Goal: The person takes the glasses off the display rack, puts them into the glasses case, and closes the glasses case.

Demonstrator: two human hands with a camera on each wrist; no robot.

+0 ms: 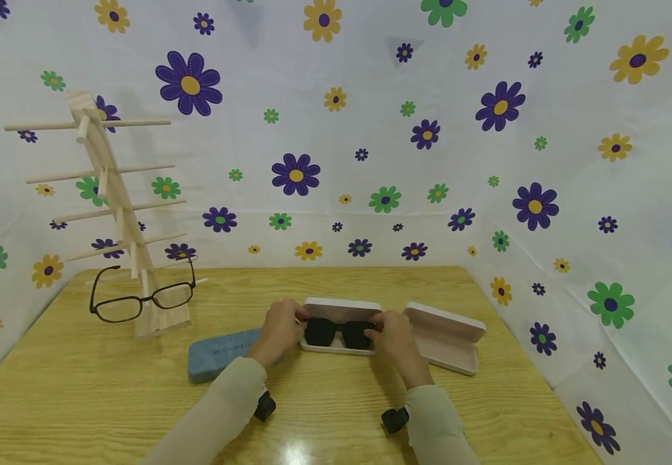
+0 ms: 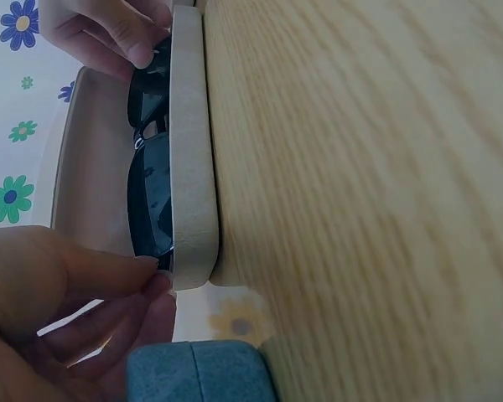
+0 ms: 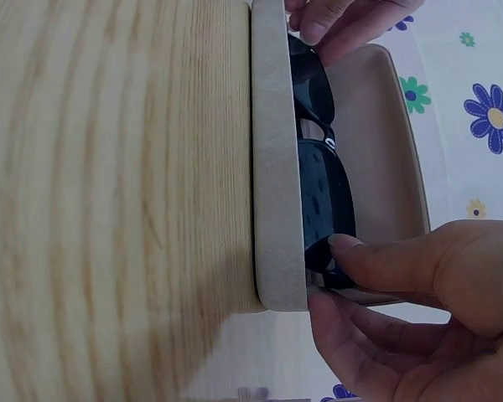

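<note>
Cream long sleeves; small black wrist devices.

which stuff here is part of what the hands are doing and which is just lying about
In the job:
- dark sunglasses, with a hand at each end: left hand, right hand
- open middle case around them

Apparently just about:
- blue case
- open right-hand case
- wooden stand
- black-framed glasses on the stand

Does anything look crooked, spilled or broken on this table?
Nothing looks spilled or broken. The wooden eyeglass rack leans visibly, perhaps by design, and the blue glasses case lies at an angle. The sunglasses look straight in the middle open white case.
</note>
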